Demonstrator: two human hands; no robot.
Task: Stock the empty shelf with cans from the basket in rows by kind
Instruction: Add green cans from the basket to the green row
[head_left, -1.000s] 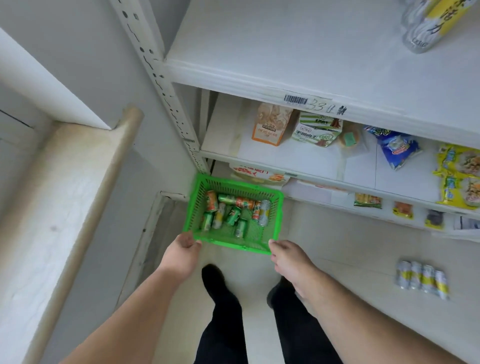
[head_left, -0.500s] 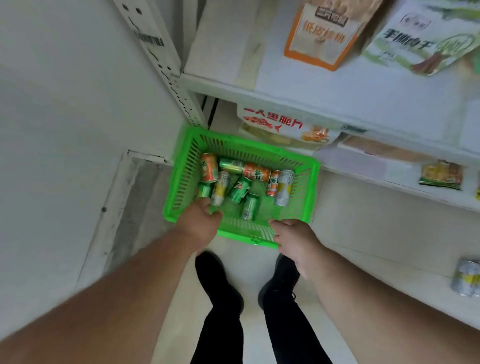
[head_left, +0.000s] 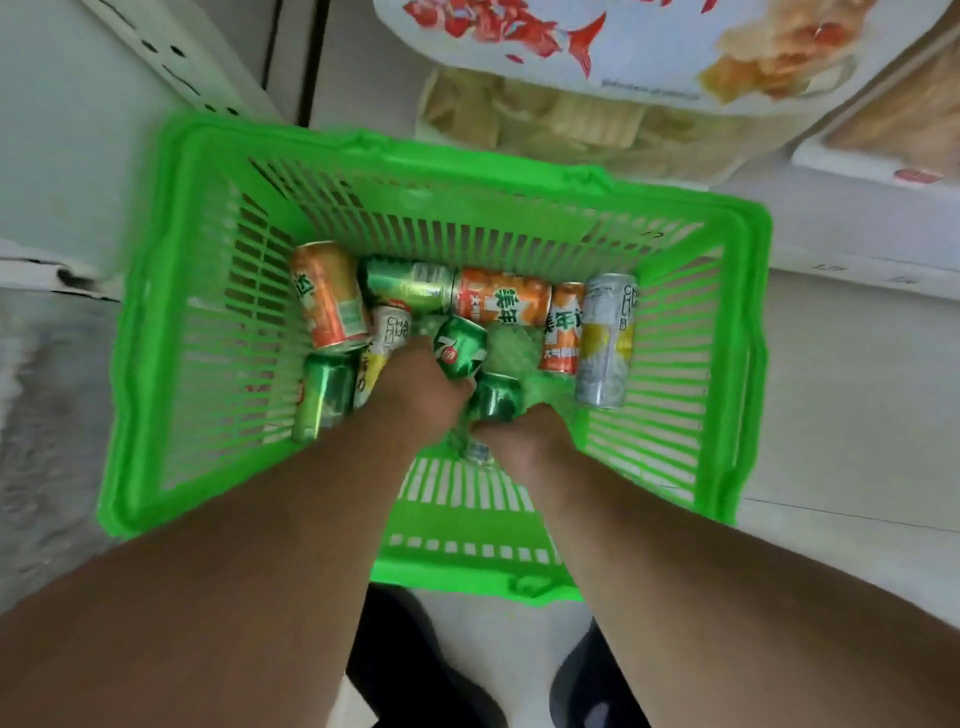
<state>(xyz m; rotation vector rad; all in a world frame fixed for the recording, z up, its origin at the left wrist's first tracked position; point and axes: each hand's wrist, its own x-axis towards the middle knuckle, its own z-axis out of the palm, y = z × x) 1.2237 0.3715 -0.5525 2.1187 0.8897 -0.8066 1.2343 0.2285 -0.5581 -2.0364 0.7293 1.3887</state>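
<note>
1. Green plastic basket (head_left: 171, 332), slatted walls, is sitting on the floor below the shelving; it is carrying a loose heap of cans, all lying on their sides toward the far wall and the middle of its floor

2. Left hand (head_left: 421, 387) is reaching down into the middle of the basket; its fingers are curling round the 7-Up can (head_left: 460, 345), a green can lying tilted with one end pointing toward the far wall. The grip looks closed on it, though the fingertips are hidden under the can

3. Right hand (head_left: 519, 436) is lying nearer the near wall, wrapping a second green can (head_left: 496, 397) whose long axis is running roughly from near wall to far wall; the silver end of that can is showing below the knuckles. Its fingers are clamping the can body

4. Both held cans are touching or nearly touching each other, directly ahead of the wrists; each hand is nearest its own can

5. Remaining stock: orange can (head_left: 327, 296) at the far-left of the heap, a green can (head_left: 317, 395) at the near-left, a pale yellow can (head_left: 382, 348) beside the left hand, an orange can (head_left: 501, 304) lying crosswise along the far wall, a tall silver can (head_left: 605, 340) toward the right wall

6. Judgement: the lift is coming next, straight up and clear of the basket rim, two green cans as one kind
</note>
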